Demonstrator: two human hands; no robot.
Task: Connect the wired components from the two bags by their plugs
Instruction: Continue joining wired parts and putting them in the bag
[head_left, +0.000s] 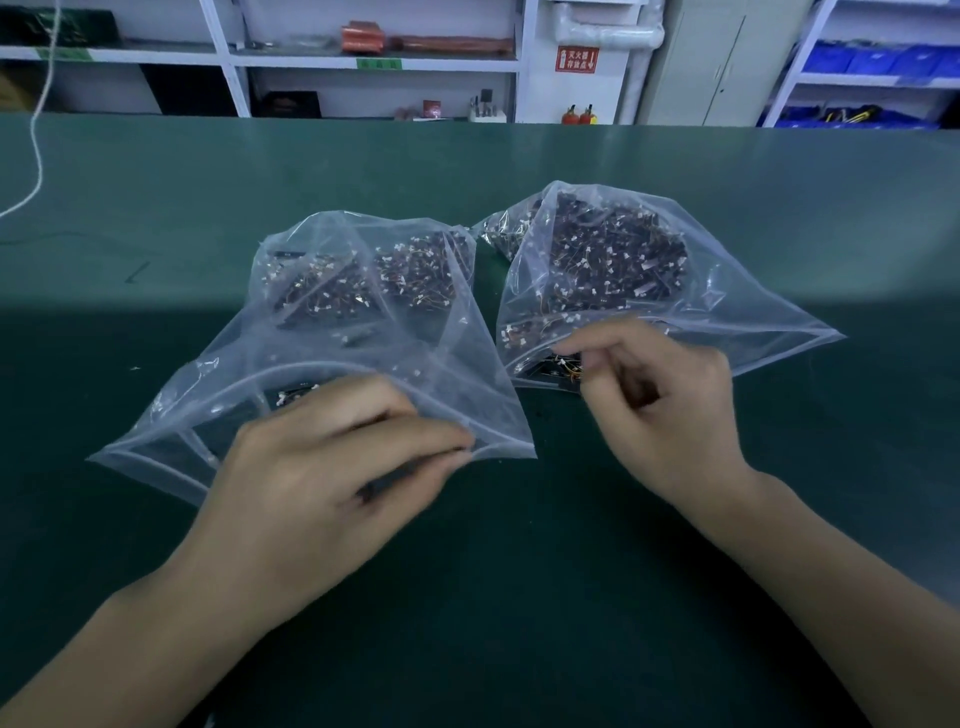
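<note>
Two clear plastic bags lie side by side on the green table, their mouths towards me. The left bag (332, 332) and the right bag (727, 291) each hold a heap of small dark wired components (608, 260) with white plugs. My left hand (322, 467) lies at the left bag's mouth, thumb and fingertips pinching its near rim by the right corner. My right hand (660, 400) is curled at the right bag's mouth, its fingertips pinching at a wired component (563, 370) with orange wires there. The grip itself is blurred.
A white cord (37, 156) hangs down onto the table at the far left. Shelves with boxes and blue bins stand behind the table's far edge. Bare green table surface (519, 571) lies between my forearms.
</note>
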